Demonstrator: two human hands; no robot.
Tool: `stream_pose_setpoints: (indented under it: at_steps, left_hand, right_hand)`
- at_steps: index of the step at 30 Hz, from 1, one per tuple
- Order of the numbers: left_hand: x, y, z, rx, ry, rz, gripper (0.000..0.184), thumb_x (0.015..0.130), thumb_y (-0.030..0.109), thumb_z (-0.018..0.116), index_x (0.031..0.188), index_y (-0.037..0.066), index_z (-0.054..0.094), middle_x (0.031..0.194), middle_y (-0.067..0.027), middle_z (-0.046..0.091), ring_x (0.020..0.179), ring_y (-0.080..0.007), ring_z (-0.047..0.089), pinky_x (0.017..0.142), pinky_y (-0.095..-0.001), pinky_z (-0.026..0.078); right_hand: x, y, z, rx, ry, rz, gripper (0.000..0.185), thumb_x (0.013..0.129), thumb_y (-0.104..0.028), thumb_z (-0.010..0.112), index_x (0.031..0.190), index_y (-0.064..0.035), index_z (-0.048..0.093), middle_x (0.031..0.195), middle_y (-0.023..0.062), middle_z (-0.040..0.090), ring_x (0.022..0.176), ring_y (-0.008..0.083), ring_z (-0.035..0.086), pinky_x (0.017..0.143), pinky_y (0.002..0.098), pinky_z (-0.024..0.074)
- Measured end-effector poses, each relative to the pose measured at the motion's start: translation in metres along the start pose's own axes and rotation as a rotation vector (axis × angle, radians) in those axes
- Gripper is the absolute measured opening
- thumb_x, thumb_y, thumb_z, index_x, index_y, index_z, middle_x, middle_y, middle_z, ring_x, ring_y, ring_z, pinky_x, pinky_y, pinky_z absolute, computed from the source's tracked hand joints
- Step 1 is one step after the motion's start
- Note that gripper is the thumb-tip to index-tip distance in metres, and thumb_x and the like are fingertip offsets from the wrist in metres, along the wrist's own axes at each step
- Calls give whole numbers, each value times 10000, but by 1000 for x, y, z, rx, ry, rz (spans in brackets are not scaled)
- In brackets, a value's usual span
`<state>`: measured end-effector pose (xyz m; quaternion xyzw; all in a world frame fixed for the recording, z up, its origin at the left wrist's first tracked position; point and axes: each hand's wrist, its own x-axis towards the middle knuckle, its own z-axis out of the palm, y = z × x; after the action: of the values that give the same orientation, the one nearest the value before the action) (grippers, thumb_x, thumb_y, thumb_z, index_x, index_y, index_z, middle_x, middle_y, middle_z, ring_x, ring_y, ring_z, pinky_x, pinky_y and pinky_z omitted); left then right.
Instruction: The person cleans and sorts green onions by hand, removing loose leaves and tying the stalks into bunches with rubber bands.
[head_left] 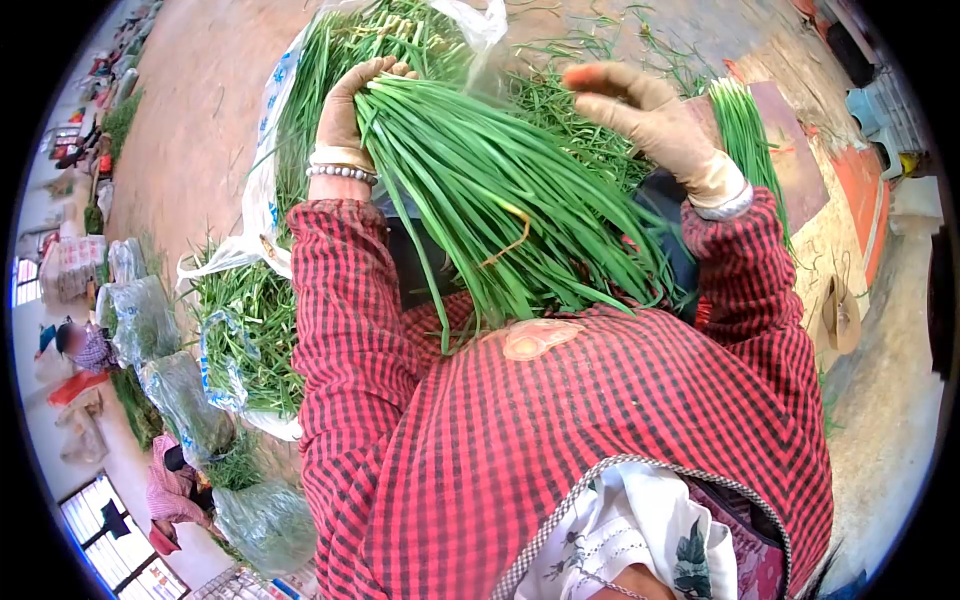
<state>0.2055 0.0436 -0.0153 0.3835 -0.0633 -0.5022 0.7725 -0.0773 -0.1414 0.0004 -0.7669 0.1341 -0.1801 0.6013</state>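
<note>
A thick bunch of garlic chives (510, 185) fans across my lap, its pale cut ends at the upper left and the green tips spreading toward my apron. My left hand (350, 112), gloved and with a beaded bracelet at the wrist, is closed around the pale ends. Above the leaves at the right hovers my gloved right hand (650, 120), its thumb and fingers apart and nothing between them. Its fingertips have an orange-red stain. One yellowed leaf (518, 238) lies across the bunch.
Beyond my left hand a plastic bag (268, 150) holds more chives. Loose trimmings (250, 310) lie at the left. Another chive bunch (745, 130) rests on a board at the right, near scissors (842, 310). Other people (175, 485) sit among filled bags at the far left.
</note>
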Motion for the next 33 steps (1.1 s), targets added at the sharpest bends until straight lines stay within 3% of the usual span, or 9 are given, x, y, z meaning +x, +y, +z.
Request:
stream_pose_setpoints:
  at_steps: [5,8,12,16,19,25,29,31,33]
  left_hand:
    - [5,-5,-1,37,108,35,126,845,70,640,948,-1,627,905,-117,685,868,-253,669,857,-396,558]
    - [4,-7,4,80,125,40,145,852,97,632,958,-1,630,910,-121,682,866,-256,669,823,-395,563]
    - [1,-5,11,108,106,21,160,829,104,667,951,14,616,883,-112,673,818,-253,668,780,-392,567]
    - [-2,-4,25,289,173,308,301,809,88,665,1081,-2,571,846,-114,655,783,-240,659,742,-367,554]
    - [-10,0,39,431,201,440,368,802,63,659,1139,-18,538,808,-119,659,724,-222,665,671,-331,558]
    - [2,-2,51,707,188,689,319,746,12,698,1047,15,592,784,-85,656,628,-164,633,582,-287,528]
    - [3,18,32,645,337,704,326,740,-4,703,1040,2,576,787,-98,654,637,-186,642,579,-297,532]
    - [1,19,36,615,308,662,359,700,11,720,1031,33,583,816,-74,648,657,-161,637,586,-285,528]
    - [-4,12,53,585,250,614,363,700,13,724,1034,36,583,827,-71,645,662,-160,636,591,-286,531]
  right_hand:
    - [-16,-75,30,155,-134,72,162,892,-173,661,936,-20,690,797,-5,646,677,86,575,610,230,482]
    - [-19,-71,59,-503,-288,-53,261,857,-324,667,954,-82,661,773,62,663,690,209,646,638,321,514]
    - [-9,-32,86,-657,-186,-216,306,853,-373,639,1002,-106,618,803,112,666,772,310,656,685,410,514]
    - [2,-28,86,-529,-120,-296,231,900,-257,649,1044,-76,647,762,84,658,601,215,614,571,298,487]
    - [-3,-42,74,199,-286,152,182,980,-197,557,1009,-48,658,678,-41,550,579,17,440,533,190,398]
    - [-13,-76,47,-176,-267,-77,175,954,-190,596,976,-40,683,670,-11,602,589,50,507,555,223,435]
    - [-29,-89,22,-50,-411,115,239,885,-259,666,1005,-53,688,750,79,660,656,143,619,613,275,498]
    - [-18,-72,29,-558,-282,-499,367,835,-345,700,1070,-64,669,897,98,679,792,242,671,692,335,530]
    - [-5,-77,41,-685,-113,-412,514,790,-378,713,1208,-104,591,1031,111,655,904,301,658,754,375,537]
